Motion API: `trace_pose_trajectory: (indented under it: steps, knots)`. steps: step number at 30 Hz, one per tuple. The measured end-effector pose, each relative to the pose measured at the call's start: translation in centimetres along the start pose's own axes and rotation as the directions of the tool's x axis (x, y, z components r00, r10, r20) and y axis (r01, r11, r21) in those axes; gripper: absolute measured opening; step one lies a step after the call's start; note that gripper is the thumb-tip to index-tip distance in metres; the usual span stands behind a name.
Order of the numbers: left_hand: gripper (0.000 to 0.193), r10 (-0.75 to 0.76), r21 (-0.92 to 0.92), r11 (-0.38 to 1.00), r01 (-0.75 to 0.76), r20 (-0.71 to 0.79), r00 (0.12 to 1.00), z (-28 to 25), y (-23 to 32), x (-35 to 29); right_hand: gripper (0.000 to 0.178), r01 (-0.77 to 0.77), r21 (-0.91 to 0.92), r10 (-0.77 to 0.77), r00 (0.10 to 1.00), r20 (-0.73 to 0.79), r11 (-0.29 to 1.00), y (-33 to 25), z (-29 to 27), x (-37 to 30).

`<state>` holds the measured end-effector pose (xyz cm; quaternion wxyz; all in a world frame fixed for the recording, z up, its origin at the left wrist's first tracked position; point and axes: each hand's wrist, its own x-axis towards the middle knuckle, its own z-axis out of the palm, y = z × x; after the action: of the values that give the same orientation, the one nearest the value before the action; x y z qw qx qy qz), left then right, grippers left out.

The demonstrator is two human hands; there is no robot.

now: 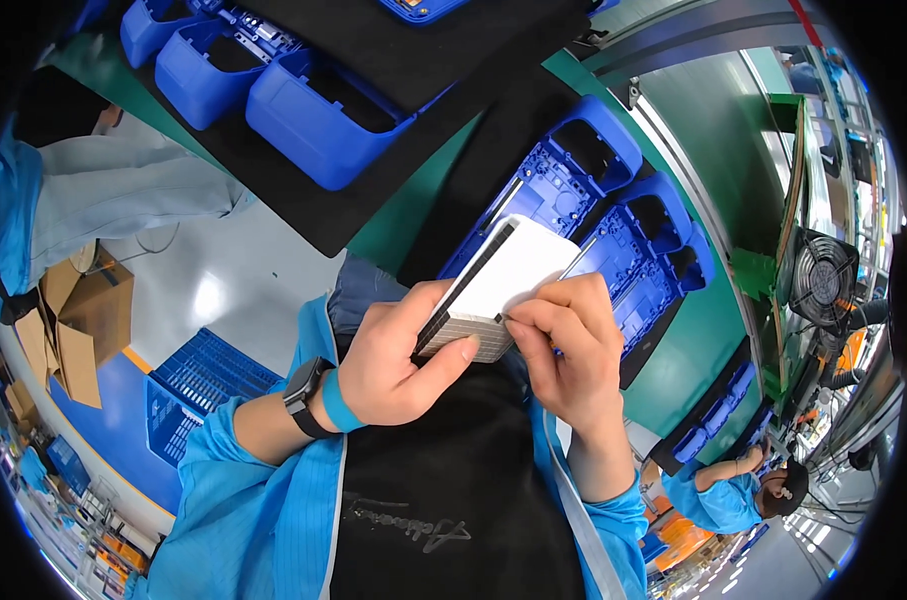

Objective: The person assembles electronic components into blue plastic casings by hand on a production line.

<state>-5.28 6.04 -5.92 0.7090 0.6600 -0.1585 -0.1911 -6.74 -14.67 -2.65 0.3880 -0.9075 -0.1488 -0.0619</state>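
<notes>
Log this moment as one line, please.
left hand: holds white-and-gray sheet bundle; right hand: pinches its edge; nearby: blue plastic housings

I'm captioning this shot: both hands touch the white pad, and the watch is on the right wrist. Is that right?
Wrong wrist: the head view shows the watch on the left one. The left hand and right hand do touch the white pad.

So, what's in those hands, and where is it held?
A white rectangular pad with a grey grid-lined end: the left hand grips its lower left edge; the right hand's fingertips are at its lower right corner.
</notes>
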Motion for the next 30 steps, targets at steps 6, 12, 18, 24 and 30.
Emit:
trace_pose_trajectory:
  steps: [6, 12, 18, 24, 30]
  knots:
    - [0.038, 0.051, 0.1, 0.994, -0.054, 0.033, 0.998, 0.7, 1.0, 0.8, 0.018, -0.003, -0.046, 0.003, 1.0, 0.002, 0.999, 0.3, 0.4, -0.5]
    - [0.041, 0.371, 0.628, 0.714, -0.31, 0.036, 0.928, 1.0, 0.4, 2.1, 0.009, -0.241, 0.188, 0.246, 0.969, -0.005, 0.952, 0.1, -0.6, -1.1]
    - [0.039, 0.012, 0.079, 0.997, 0.005, -0.202, 0.979, -1.4, 0.8, 1.3, 0.006, -0.293, -0.095, 0.291, 0.956, -0.033, 0.951, 4.6, -3.0, -2.5]
    - [0.04, 0.036, 0.04, 0.999, -0.028, -0.221, 0.975, -1.8, 0.6, 1.1, 0.006, -0.228, -0.168, 0.251, 0.959, 0.132, 0.959, 4.5, -2.4, -2.3]
    - [0.04, 0.031, 0.005, 1.0, -0.031, -0.218, 0.975, -1.7, 0.4, 1.0, 0.006, -0.248, -0.183, 0.271, 0.956, 0.113, 0.951, 4.3, -2.1, -2.4]
